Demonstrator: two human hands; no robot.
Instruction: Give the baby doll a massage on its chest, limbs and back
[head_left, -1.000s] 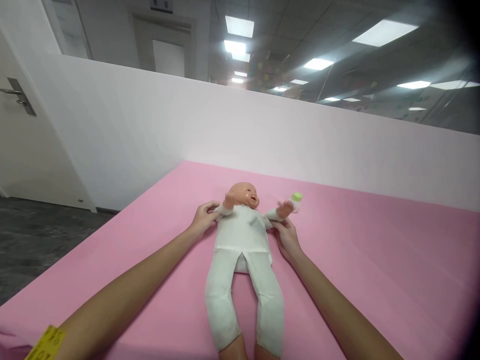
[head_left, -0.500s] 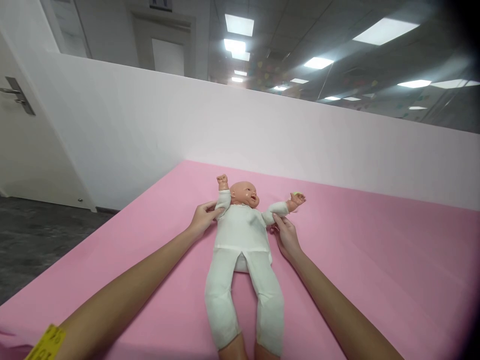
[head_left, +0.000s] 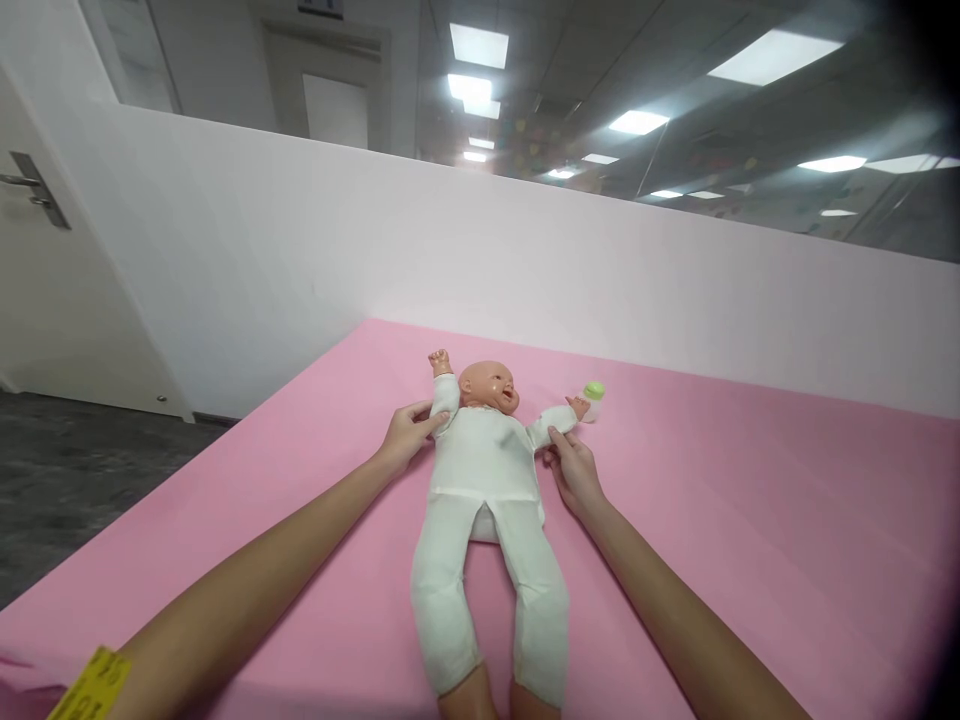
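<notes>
Ideally, the step wanted a gentle, even hold on the doll's (head_left: 486,455) two sleeves (head_left: 551,426), without tugging the cloth. Left hand (head_left: 407,440) and right hand (head_left: 574,474) were partly closed, each lightly around one sleeve. The doll lay on its back mid-table (head_left: 750,540), just left of a green-capped bottle (head_left: 593,391).

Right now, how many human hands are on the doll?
2. The left hand holds the raised sleeve of the doll; the right hand holds the other sleeve, nearer the bottle. No other human hands show.
</notes>
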